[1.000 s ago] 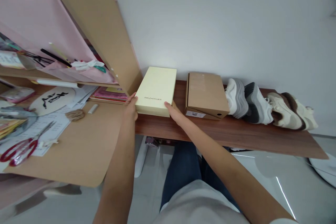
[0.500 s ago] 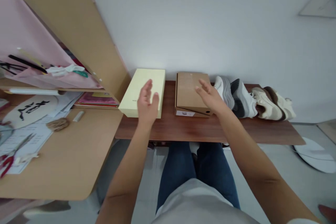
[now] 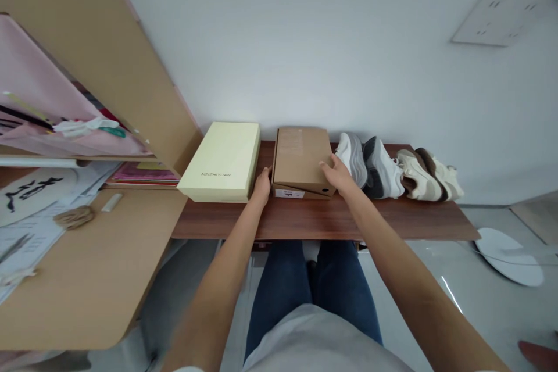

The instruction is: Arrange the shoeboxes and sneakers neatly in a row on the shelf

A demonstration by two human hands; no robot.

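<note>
A brown cardboard shoebox (image 3: 300, 157) lies on a dark wooden bench (image 3: 322, 221) against the wall. My left hand (image 3: 262, 183) grips its near left corner, and my right hand (image 3: 337, 174) grips its near right corner, fingers over the lid edge. A pale yellow shoebox (image 3: 222, 160) lies just left of it, untouched. Two pairs of sneakers stand to the right: a white and grey pair (image 3: 372, 164) and a cream and brown pair (image 3: 429, 173).
A light wooden desk (image 3: 87, 279) at the left carries papers, twine and a shelf with a pink panel (image 3: 43, 99). A white round object (image 3: 510, 247) lies on the floor at the right. My blue-jeaned legs are below the bench.
Both hands left the yellow shoebox, passed through the air and now hold the brown shoebox at its near corners. The view has shifted right.
</note>
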